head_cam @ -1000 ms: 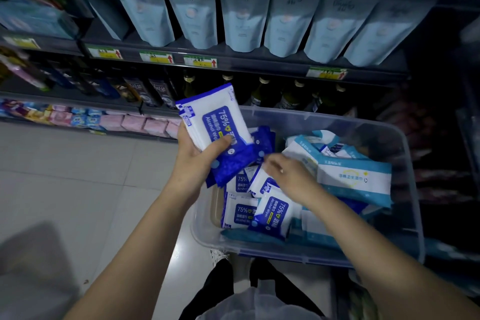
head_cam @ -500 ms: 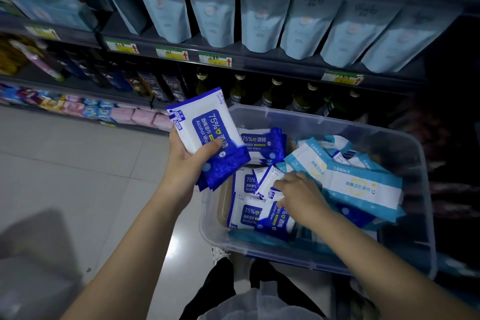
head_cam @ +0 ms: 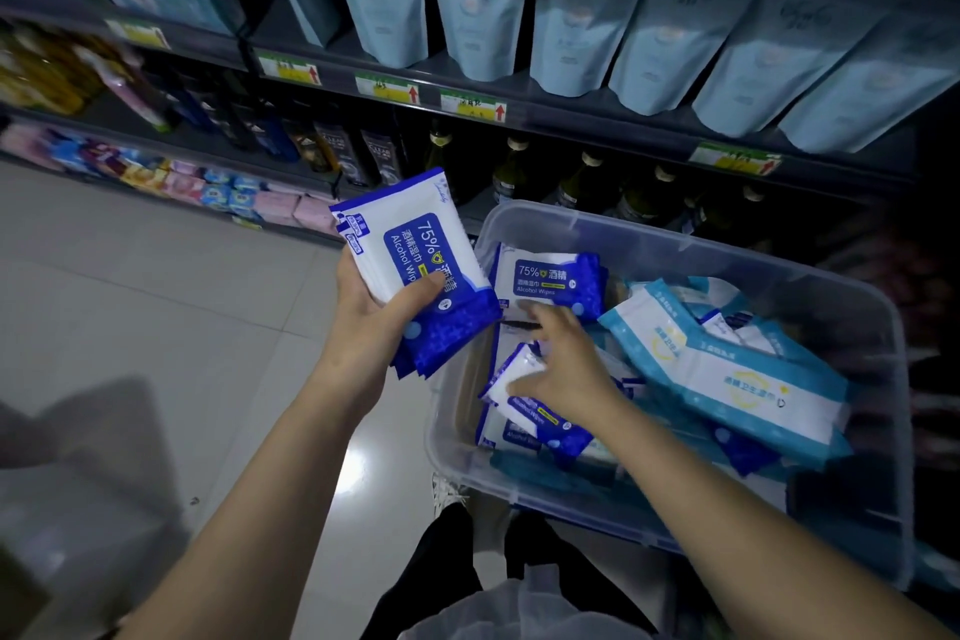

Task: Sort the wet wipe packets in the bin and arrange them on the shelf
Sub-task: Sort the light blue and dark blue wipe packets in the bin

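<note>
Dark-blue and white, the stack of 75% alcohol wipe packets (head_cam: 415, 265) sits just left of the clear plastic bin (head_cam: 454, 411). The left hand (head_cam: 371, 312) grips it, fingers curled behind and thumb pressed across the front label. The stack's long axis runs away from the person, leaning left, with its solid blue end nearest the bin's left rim.

Inside the bin's left half, the right hand (head_cam: 569, 372) hovers low with fingers spread and fairly straight, closed round nothing I can make out. Its thumb lies on a tilted packet (head_cam: 511, 374) of the same blue kind.

Just beyond its fingertips, in the bin's far-left corner, a flat alcohol wipe packet (head_cam: 550, 276) lies label up. Its long axis runs across the bin from left to right, and the print reads upright toward the person. My judgement is that this 1 goes next, and the right hand is nearer, the left being full.

Filling the bin's right half, light-blue wipe packets (head_cam: 727, 379) lie heaped, the top 1 slanting toward the near-right corner. Behind the bin stands the shelf (head_cam: 571, 122).
</note>
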Tool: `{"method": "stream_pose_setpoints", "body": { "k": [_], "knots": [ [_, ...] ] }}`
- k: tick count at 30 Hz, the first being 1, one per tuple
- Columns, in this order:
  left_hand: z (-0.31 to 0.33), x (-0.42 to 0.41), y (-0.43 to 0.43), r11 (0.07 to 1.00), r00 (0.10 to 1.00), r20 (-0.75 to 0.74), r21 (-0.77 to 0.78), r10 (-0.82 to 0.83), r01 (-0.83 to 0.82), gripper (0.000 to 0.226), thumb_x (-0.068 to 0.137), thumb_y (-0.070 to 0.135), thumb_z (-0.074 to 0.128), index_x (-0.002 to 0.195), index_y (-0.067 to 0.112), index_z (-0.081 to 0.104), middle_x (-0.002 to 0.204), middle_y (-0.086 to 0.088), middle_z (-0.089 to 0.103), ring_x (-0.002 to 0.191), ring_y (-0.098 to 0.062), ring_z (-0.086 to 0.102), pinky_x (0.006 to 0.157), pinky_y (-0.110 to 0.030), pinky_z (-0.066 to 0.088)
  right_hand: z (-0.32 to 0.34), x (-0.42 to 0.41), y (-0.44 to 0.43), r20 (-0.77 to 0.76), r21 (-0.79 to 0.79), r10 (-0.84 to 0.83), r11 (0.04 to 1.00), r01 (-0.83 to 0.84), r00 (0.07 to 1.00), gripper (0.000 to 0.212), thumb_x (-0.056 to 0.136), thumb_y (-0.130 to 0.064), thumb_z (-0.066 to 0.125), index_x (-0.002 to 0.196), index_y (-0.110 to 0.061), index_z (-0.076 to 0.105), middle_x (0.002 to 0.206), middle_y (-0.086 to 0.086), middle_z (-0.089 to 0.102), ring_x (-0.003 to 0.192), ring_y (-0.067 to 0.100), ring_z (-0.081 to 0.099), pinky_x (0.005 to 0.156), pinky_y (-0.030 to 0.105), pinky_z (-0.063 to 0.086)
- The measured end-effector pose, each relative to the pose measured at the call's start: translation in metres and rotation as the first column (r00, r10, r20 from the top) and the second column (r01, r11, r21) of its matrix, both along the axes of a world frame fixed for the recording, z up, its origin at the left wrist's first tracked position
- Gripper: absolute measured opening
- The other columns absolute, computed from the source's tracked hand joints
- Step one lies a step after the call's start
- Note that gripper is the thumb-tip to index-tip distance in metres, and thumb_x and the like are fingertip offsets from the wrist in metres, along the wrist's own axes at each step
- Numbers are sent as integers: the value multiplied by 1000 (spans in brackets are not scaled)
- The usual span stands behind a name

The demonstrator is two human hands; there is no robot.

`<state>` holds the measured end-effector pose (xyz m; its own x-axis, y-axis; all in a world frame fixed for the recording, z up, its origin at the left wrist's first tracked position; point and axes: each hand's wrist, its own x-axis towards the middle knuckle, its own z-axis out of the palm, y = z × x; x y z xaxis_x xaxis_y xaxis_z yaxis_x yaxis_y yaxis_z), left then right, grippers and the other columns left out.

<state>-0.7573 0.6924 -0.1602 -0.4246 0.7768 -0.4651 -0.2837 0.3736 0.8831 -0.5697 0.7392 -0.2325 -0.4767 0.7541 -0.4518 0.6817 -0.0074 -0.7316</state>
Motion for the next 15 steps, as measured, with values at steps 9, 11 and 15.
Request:
{"method": "stream_pose_setpoints", "body": {
  "k": [9, 11, 15],
  "knots": [
    [-5, -1, -5, 1000, 1000, 10, -12, 19, -19, 65, 78, 15, 71, 132, 24, 36, 108, 6, 63, 88, -8, 69, 62, -22, 56, -26, -7, -34, 518, 74, 358, 886, -457, 777, 57, 83, -23, 68, 133, -13, 41, 131, 8, 51, 120, 25, 43, 99, 33, 38],
    [-5, -2, -6, 1000, 1000, 7, -17, 20, -20, 65, 77, 16, 71, 131, 25, 36, 109, 6, 63, 91, -10, 68, 63, -23, 56, -27, -9, -30, 536, 52, 338, 901, -430, 774, 52, 83, -20, 68, 128, -12, 45, 126, 8, 55, 117, 26, 45, 94, 34, 41],
    [-2, -3, -4, 1000, 1000, 2, -10, 23, -23, 61, 79, 14, 70, 128, 27, 36, 107, 8, 63, 87, -8, 68, 61, -21, 55, -19, 0, -15, 415, -34, 297, 950, -311, 860, 50, 82, -25, 69, 126, -11, 51, 123, 8, 55, 118, 25, 44, 96, 34, 40]
  ]
}}
